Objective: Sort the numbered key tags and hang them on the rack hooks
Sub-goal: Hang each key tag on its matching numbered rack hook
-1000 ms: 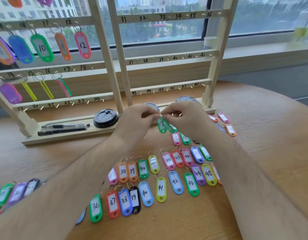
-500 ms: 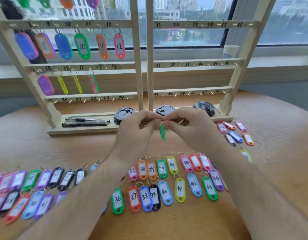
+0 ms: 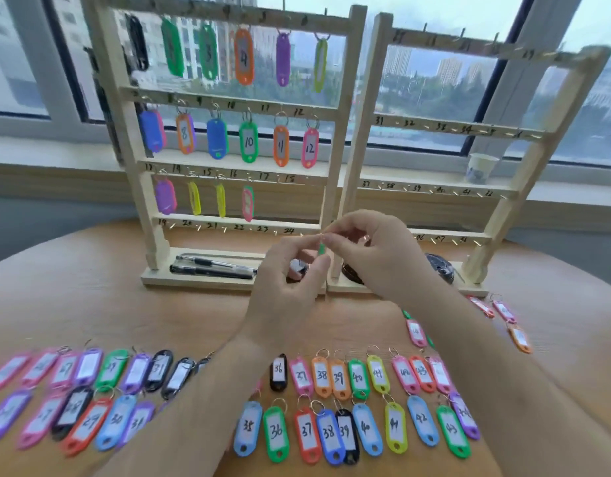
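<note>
Both hands meet in front of the wooden racks. My left hand [image 3: 290,270] and my right hand [image 3: 372,249] pinch a green key tag [image 3: 321,248] by its ring; only a sliver of green shows between the fingertips. The left rack [image 3: 338,146] carries hung tags on its upper three rows, up to a pink-green tag [image 3: 248,203] under 16. The hooks marked 17 and 18 are bare, as is the row 19–24. The right rack [image 3: 503,208] holds no tags. Rows of numbered tags [image 3: 345,428] lie on the table below my forearms.
Two black pens [image 3: 211,266] and dark round lids [image 3: 438,266] rest on the rack bases. More tags [image 3: 73,401] lie at the front left, and a few [image 3: 503,318] at the right. A paper cup [image 3: 481,166] stands on the windowsill.
My hands have risen from the table with the green tag, toward the lower rack rows. The view has tilted up and shifted right, showing the racks' top rows.
</note>
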